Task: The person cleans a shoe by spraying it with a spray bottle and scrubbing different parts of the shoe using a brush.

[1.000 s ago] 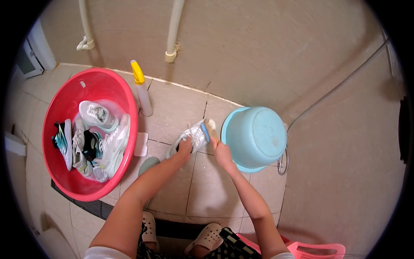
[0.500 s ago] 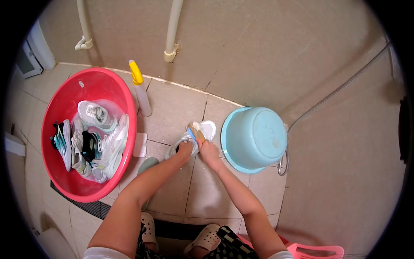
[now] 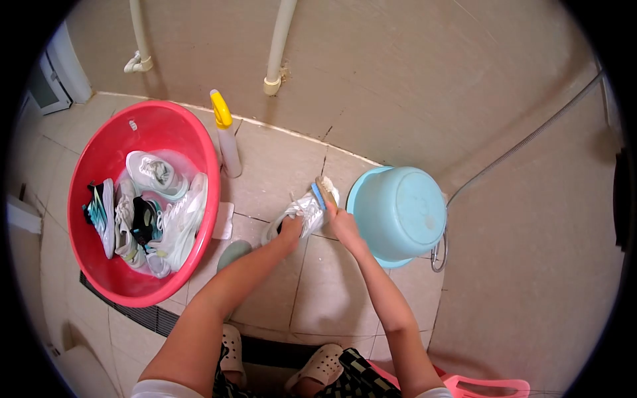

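Observation:
A white laced shoe [image 3: 309,211] rests on the tiled floor with its toe away from me. My left hand [image 3: 290,229] is closed on the shoe at its opening, the fingers partly inside and hidden. My right hand [image 3: 344,225] grips a wooden brush [image 3: 325,192] with blue and pale bristles, which lies over the toe end of the shoe. To the left, a red basin [image 3: 211,219] holds several wet shoes in sudsy water, among them a white one [image 3: 156,174] and a black and teal one [image 3: 103,215].
An upturned light blue basin [image 3: 405,212] stands right of the shoe. A spray bottle with a yellow top [image 3: 227,142] is by the red basin. A grey hose [image 3: 524,142] hangs at the right. A drain grate [image 3: 142,317] and pink stool [image 3: 488,385] are nearer me.
My right hand first drew the brush back toward the shoe's laces, then moved it out to the toe again. My left hand kept hold of the shoe. The view shifted slightly.

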### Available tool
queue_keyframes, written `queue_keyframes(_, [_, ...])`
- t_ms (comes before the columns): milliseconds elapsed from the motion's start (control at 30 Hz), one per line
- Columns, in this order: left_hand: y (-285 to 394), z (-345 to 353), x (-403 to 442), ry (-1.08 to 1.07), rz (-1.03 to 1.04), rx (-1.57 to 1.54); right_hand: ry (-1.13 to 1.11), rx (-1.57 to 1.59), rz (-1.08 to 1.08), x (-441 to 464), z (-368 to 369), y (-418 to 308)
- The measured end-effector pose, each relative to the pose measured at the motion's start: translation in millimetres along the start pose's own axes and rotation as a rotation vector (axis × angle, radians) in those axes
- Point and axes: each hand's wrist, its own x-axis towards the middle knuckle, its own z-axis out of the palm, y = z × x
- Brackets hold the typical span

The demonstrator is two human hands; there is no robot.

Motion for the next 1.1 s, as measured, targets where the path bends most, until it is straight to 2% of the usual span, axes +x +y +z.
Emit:
queue_keyframes(233, [14, 7, -12, 0.048, -0.006, 0.054, -0.042, -0.051, -0.129, -54, 22, 10])
queue_keyframes(467, [-3, -1, 5, 0.104, -0.093, 0.086, -0.074, -0.044, -0.155, -30, 38, 5])
queue_keyframes(633, [12, 4, -8, 0.118, -0.098, 0.161, -0.084, -0.108, -0.135, -12, 38, -2])
queue_keyframes(900, [10, 6, -8, 0.099, -0.087, 0.142, 0.114, -0.213, -0.236, 29, 49, -11])
queue_keyframes(1000, [2, 2, -2, 0.043, -0.024, 0.038, 0.144, -0.252, -0.201, 37, 44, -19])
queue_keyframes(1100, [5, -1, -2, 0.066, -0.063, 0.159, 0.106, -0.106, -0.090, 22, 17, -28])
